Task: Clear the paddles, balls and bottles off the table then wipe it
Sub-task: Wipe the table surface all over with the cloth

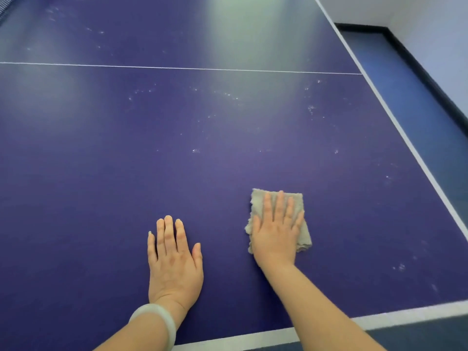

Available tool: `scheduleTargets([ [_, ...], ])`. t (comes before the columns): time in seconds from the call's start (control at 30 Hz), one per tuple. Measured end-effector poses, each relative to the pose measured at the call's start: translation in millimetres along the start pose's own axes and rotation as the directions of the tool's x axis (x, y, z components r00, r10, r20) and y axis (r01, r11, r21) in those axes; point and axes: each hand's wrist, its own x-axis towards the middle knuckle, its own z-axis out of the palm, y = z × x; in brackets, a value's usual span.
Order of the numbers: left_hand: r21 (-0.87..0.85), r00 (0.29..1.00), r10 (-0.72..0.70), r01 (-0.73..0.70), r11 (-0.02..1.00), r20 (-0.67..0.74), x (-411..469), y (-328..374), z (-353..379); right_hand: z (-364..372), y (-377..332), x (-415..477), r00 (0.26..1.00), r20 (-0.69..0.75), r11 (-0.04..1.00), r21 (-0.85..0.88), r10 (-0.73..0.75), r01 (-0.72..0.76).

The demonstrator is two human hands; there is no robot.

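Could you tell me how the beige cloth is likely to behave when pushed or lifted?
The cloth looks floppy: its frayed edges crumple around the right hand. Probably light; it should slide easily on the smooth table.

Two bare forearms without sleeves, pale milky-green bangle (155, 323) round the left wrist, right wrist unadorned

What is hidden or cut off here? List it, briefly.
1. Head view: table surface beneath the cloth, covered by it and the right hand.
2. Head view: what looks like the net, cut off at the top-left corner.
3. Head view: table's left side, beyond the frame edge.
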Motion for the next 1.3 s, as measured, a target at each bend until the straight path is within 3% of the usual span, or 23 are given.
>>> scheduleTargets([
  [0.07,-0.005,1.0,0.002,-0.002,1.0,0.016,-0.2,0.5,-2.1,1.9,0.7,-20.9,0.969,0.036,0.97,-0.02,-0.243,0.244],
  [0.1,-0.008,1.0,0.003,-0.002,1.0,0.024,-0.7,0.6,-2.6,0.1,14.5,-24.3,0.955,0.051,0.955,-0.026,-0.293,0.295],
  [0.17,-0.014,0.999,0.006,-0.006,1.0,0.038,-1.4,1.0,-4.5,-3.6,54.3,-26.9,0.977,0.057,0.978,-0.043,-0.203,0.206],
  [0.23,-0.034,0.999,0.015,-0.013,0.999,0.034,-1.4,1.1,-6.1,-5.6,94.3,-30.3,0.999,0.04,0.999,-0.045,0.012,-0.01],
  [0.33,-0.062,0.999,0.019,-0.017,0.998,0.028,-0.9,0.4,-8.4,-4.9,123.3,-43.9,0.981,0.045,0.982,-0.025,0.191,-0.19],
  [0.57,-0.1,0.999,0.018,-0.013,0.995,0.051,1.1,5.9,-15.2,-6.7,125.2,-48.6,0.974,0.066,0.976,-0.044,0.218,-0.215],
  [0.73,-0.222,0.942,0.334,-0.323,0.92,0.014,-5.4,71.9,-24.2,-8.6,125.4,-48.7,0.976,0.078,0.978,-0.038,0.206,-0.203],
  [0.8,-0.252,0.921,0.389,-0.37,0.894,0.027,-9.8,114.7,-22.8,-10.9,124.2,-48.5,0.979,0.069,0.982,-0.024,0.19,-0.189],
  [0.87,-0.263,0.931,0.36,-0.334,0.905,0.059,-10.6,158.9,-19.3,-13.5,128.5,-49.1,0.99,0.046,0.991,-0.016,0.131,-0.13],
  [0.97,-0.262,0.965,0.235,-0.199,0.944,0.114,-16.0,211.8,-7.2,-14.1,157.9,-59.4,0.99,0.071,0.992,-0.005,-0.123,0.123],
  [1.03,-0.22,0.983,0.159,-0.135,0.966,0.093,-22.0,231.7,1.7,-12.5,201.8,-68.1,0.958,0.093,0.962,-0.003,-0.273,0.274],
  [1.1,-0.135,0.991,0.13,-0.125,0.983,0.033,-26.7,238.6,11.9,-14.2,257.4,-69.6,0.942,0.097,0.944,-0.043,-0.322,0.327],
  [1.17,-0.074,0.993,0.117,-0.114,0.991,0.025,-27.1,240.4,19.4,-17.3,311.5,-59.4,0.965,0.085,0.964,-0.074,-0.249,0.256],
  [1.3,-0.037,0.993,0.109,-0.108,0.994,0.044,-26.9,241.6,24.0,-17.8,348.1,-30.5,0.984,0.086,0.988,-0.044,0.154,-0.151],
])
